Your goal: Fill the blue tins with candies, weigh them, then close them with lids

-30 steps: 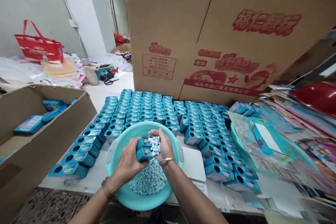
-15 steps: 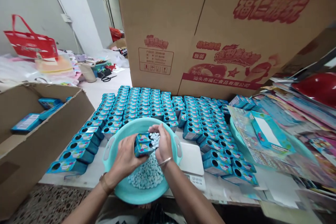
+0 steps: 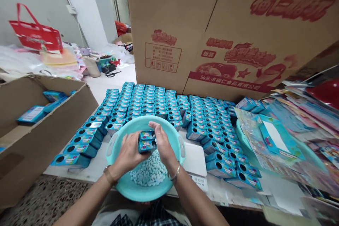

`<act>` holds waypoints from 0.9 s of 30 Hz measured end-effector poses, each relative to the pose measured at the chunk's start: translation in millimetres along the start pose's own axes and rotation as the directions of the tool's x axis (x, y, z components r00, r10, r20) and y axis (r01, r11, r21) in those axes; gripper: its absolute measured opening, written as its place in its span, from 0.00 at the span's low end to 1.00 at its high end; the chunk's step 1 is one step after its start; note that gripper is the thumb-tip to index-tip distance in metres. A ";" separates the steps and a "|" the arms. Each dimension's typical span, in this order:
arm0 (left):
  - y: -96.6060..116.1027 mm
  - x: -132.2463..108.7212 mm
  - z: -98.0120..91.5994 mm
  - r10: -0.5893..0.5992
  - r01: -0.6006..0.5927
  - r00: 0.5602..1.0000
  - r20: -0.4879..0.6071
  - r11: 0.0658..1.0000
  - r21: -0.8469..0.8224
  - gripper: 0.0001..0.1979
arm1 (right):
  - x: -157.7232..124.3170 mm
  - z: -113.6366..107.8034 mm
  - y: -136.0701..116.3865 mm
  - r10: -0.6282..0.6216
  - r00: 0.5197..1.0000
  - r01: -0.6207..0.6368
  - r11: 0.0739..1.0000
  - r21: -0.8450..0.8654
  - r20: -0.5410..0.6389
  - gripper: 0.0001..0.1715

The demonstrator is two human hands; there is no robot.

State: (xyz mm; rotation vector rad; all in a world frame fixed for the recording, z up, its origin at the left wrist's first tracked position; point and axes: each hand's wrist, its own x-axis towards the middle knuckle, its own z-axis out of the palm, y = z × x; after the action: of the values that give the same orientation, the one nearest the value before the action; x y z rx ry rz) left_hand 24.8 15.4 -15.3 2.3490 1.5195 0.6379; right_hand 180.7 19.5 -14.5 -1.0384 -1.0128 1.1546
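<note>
A big printed carton (image 3: 169, 10) rises behind everything, and rows of blue boxes (image 3: 144, 104) cover much of the white bench (image 3: 127, 74) in front of it. Nearest me sits a turquoise basin (image 3: 148, 195), just beside a white scale (image 3: 194, 159). Over the basin my left grip (image 3: 129, 152) is closed round two small boxes (image 3: 146, 145), pressed together, their dark round holes near my right grip (image 3: 164, 148), which is loosely spread, fingers nearly straight; what its palm carries I cannot tell. The pair look light, smooth and thin-walled, so I'd expect a hard squeeze to dent or slip them; better held by the sides, clear of the holes. Smallest, the pale pellets (image 3: 149, 173) heaped in the basin seem dry and roll-prone, easier scooped than pinched.
</note>
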 end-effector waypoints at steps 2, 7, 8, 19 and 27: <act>-7.7 -6.3 -7.1 -0.008 0.008 1.000 -0.020 1.000 -0.016 0.29 | 12.1 -15.6 3.6 -0.035 0.996 0.043 0.994 -0.101 0.081 0.32; -31.2 -30.8 -21.3 -0.099 0.085 0.986 -0.131 0.990 -0.109 0.32 | 61.9 -34.2 35.5 0.170 0.853 0.323 0.572 -0.754 0.494 0.23; -34.5 -35.2 -20.6 -0.131 0.109 0.979 -0.153 0.983 -0.144 0.33 | 68.0 -32.2 44.3 0.272 0.801 0.389 0.439 -0.810 0.533 0.24; -32.8 -45.5 2.3 -0.453 0.310 0.859 -0.236 0.830 -0.464 0.39 | -32.3 -6.6 58.1 0.653 0.547 0.401 0.344 -0.849 0.523 0.41; -35.4 -47.5 5.3 -0.487 0.319 0.839 -0.242 0.801 -0.507 0.39 | -45.8 29.9 72.5 0.665 0.636 -0.130 0.592 -0.795 0.392 0.24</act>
State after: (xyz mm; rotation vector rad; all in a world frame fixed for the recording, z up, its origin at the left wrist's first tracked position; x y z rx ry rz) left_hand -17.3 -13.2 -46.2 1.5409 1.7257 1.2023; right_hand 131.1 -15.3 -82.2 -1.6072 -1.9841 1.6621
